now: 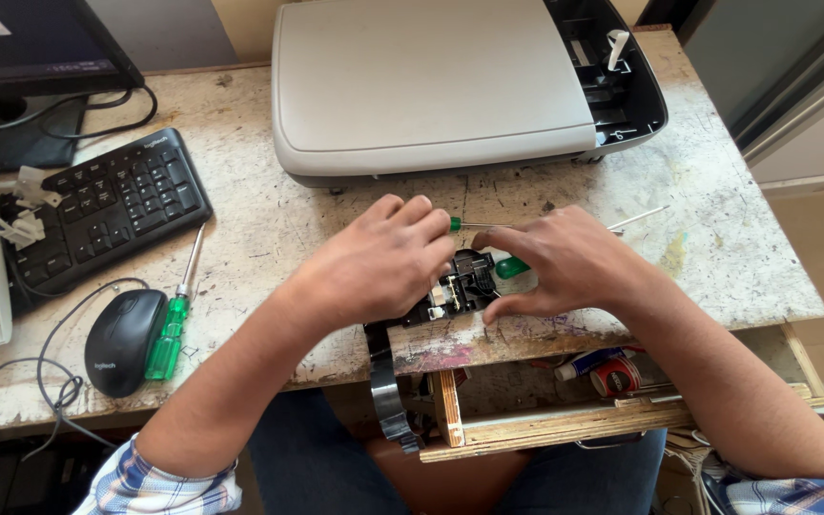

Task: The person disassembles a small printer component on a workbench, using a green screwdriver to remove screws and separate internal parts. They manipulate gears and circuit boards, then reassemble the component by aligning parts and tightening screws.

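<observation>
Head view: hands cup a small black component point(460, 286).

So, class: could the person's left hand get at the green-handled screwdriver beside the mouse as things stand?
Probably yes. The screwdriver lies uncovered on the table, just left of the left hand; nothing lies between them.

Dark monitor screen point(35, 38) at the bench's far left corner, a pale patch at its top edge; red-and-white labelled canister point(615, 375) in the open drawer.
</observation>
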